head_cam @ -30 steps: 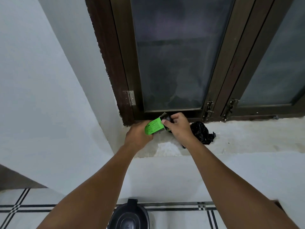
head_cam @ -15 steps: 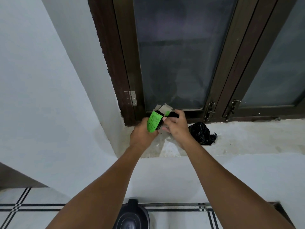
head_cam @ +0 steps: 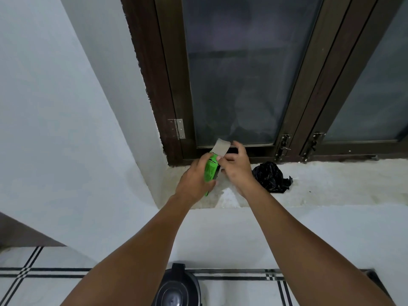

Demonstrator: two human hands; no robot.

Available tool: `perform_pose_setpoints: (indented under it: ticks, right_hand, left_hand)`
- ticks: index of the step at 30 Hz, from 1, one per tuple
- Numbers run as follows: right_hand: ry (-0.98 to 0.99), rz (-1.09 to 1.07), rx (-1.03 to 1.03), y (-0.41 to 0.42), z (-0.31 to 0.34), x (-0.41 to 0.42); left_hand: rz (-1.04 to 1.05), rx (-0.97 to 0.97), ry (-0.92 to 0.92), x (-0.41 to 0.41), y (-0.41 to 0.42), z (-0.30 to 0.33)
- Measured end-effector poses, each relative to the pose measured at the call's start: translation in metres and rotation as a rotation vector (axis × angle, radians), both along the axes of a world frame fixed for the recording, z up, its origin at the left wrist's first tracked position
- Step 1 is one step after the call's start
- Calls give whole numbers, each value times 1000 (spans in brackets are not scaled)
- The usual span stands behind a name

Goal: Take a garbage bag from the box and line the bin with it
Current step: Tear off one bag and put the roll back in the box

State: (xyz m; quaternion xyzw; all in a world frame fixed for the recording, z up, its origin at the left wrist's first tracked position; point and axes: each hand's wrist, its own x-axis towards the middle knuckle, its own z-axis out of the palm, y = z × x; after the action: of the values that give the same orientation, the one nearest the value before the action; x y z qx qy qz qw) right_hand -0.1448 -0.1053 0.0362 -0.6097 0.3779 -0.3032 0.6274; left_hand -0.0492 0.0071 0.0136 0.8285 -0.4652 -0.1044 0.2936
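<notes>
A small green box (head_cam: 210,171) is held upright over the window sill (head_cam: 331,184), with my left hand (head_cam: 194,182) wrapped around its lower part. Its grey cardboard flap (head_cam: 220,147) stands open at the top. My right hand (head_cam: 237,167) is at the box's open top, thumb and fingers pinched at the flap's base. A crumpled black garbage bag (head_cam: 271,177) lies on the sill just right of my right hand. The dark bin (head_cam: 176,288) with its lid stands on the floor below, between my forearms.
A dark wooden window frame (head_cam: 170,107) with frosted glass rises behind the sill, with latches (head_cam: 283,146) at its bottom. A white wall runs along the left. The floor is white tile with black stripes (head_cam: 44,272).
The box has been turned from lying sideways to upright, and its top flap has been opened. My right hand has moved up to the box's open top.
</notes>
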Motion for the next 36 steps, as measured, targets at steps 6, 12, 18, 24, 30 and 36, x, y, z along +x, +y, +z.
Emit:
perform_pose_setpoints:
  ticks: [6,12,18,24,30,36]
  right_hand:
    - [-26,26,-130,0,4,0]
    - [-14,21,-199,-1,-2,-2]
    - [48,0,-295,-5,-2,-3]
    - [97,-16,-379,-6,-1,-1]
    - [138,5,-455,-5,1,-4]
    - [185,13,-611,-2,-1,-7]
  left_hand:
    - [50,-23,50,-3,-3,4]
    - [85,11,115,-2,-10,-2]
    - [116,26,161,1,-3,-19]
    - [130,3,105,0,-4,-19]
    - [130,-13,54,1,-4,-19]
    - [111,40,-16,5,-5,-13]
